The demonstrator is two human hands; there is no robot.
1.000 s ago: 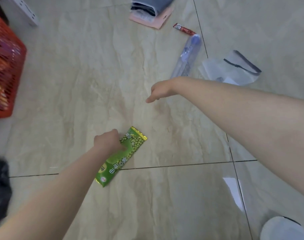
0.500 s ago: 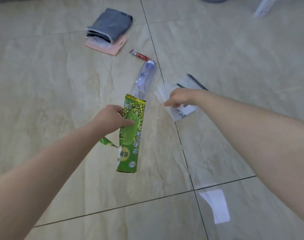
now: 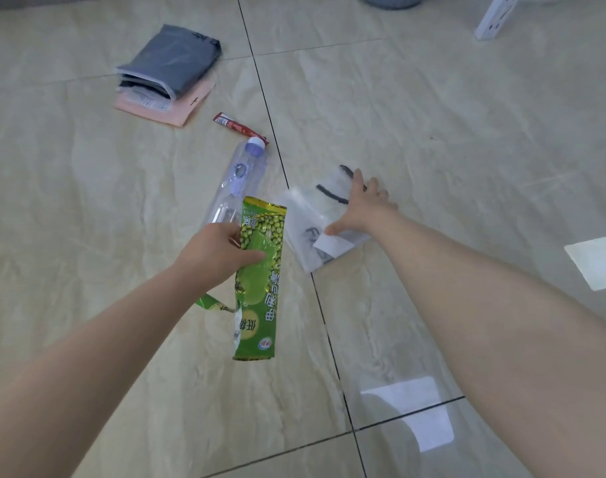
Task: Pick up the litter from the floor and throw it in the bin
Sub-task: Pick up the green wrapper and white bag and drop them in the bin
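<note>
My left hand (image 3: 214,254) grips a green snack wrapper (image 3: 260,291) near its top; the wrapper hangs off the floor. My right hand (image 3: 362,208) lies spread on a clear plastic bag (image 3: 308,219) with black markings that lies on the tiles, fingers apart, thumb at its near edge. A clear plastic bottle (image 3: 239,181) with a pale purple cap lies just left of the bag, partly behind the wrapper. A small red sachet (image 3: 237,127) lies beyond the bottle's cap. No bin shows in this view.
A folded grey packet (image 3: 172,62) rests on a pink sheet (image 3: 180,108) at the back left. A round grey base (image 3: 391,0) and a white bracket (image 3: 498,19) sit at the top edge. Bright light patches (image 3: 598,263) mark the glossy tiles at right.
My left hand lifted the green wrapper off the floor and carried it up toward the bottle. My right hand reached forward and came down spread on the clear bag. The view shifted right.
</note>
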